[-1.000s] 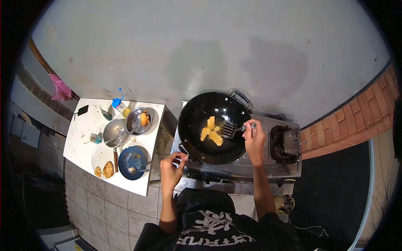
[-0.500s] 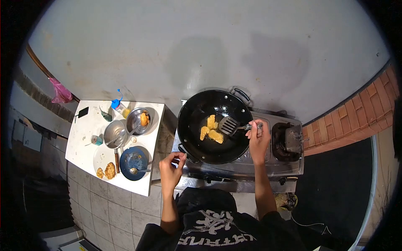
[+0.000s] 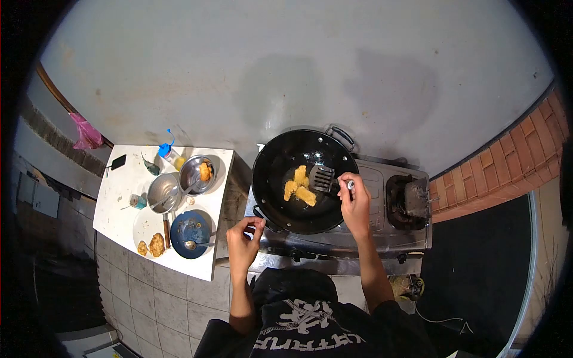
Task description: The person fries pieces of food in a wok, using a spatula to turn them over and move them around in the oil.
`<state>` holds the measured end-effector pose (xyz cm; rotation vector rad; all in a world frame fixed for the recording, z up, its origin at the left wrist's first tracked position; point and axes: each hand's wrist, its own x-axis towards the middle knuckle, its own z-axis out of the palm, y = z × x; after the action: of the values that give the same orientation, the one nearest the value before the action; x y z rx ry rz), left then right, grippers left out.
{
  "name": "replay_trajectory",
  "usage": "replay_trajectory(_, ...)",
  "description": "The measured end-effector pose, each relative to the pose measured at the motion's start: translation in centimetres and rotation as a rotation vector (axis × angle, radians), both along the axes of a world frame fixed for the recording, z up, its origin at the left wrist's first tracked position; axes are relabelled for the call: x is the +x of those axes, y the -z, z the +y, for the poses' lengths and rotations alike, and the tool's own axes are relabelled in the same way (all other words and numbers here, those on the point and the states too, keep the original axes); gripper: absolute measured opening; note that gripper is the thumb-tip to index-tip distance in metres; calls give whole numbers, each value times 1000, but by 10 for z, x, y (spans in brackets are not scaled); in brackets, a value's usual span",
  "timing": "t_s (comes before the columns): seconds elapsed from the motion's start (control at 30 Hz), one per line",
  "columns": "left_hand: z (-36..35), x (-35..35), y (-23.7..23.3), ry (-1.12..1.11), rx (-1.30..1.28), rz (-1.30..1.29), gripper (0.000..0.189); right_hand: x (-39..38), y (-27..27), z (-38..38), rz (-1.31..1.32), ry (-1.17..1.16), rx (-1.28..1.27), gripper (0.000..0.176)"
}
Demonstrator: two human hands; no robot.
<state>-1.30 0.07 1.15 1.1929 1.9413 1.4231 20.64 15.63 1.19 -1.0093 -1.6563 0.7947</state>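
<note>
A black wok (image 3: 280, 146) sits on the stove, with several golden fried pieces (image 3: 305, 196) clustered near its middle. My right hand (image 3: 356, 206) is closed around the handle of a slotted spatula (image 3: 323, 178), whose dark blade lies beside the pieces on their right. At the wok's lower left rim, my left hand (image 3: 245, 238) has its fingers pinched on the wok's side handle (image 3: 258, 211).
A white table (image 3: 119, 209) stands left, bearing a white plate (image 3: 143, 224) with fried pieces, a blue plate (image 3: 200, 247), a saucepan (image 3: 156, 190), a metal bowl (image 3: 190, 170) and a blue-capped bottle (image 3: 167, 152). A second burner (image 3: 397, 206) is right of the wok.
My right hand has moved slightly left and its grip has tilted, turning the spatula's blade more upright beside the pieces. My left hand stays at the wok handle.
</note>
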Motion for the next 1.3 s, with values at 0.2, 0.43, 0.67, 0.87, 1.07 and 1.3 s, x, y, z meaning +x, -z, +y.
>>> replay_trajectory(0.2,2,0,3,11,12,8,14,3,0,1,-60,-4,44,9)
replay_trajectory(0.43,3,1,1,26,24,11,13,0,8,3,36,50,-1,7)
replay_trajectory(0.67,3,0,0,17,8,-13,13,8,12,6,257,184,-95,11)
replay_trajectory(0.87,3,2,-1,21,-30,4,13,16,13,6,291,190,-121,10)
replay_trajectory(1.07,4,4,-3,26,-18,17,13,11,-2,1,196,146,-60,7)
replay_trajectory(1.3,2,4,4,29,6,7,14,-17,-7,8,185,2,27,5)
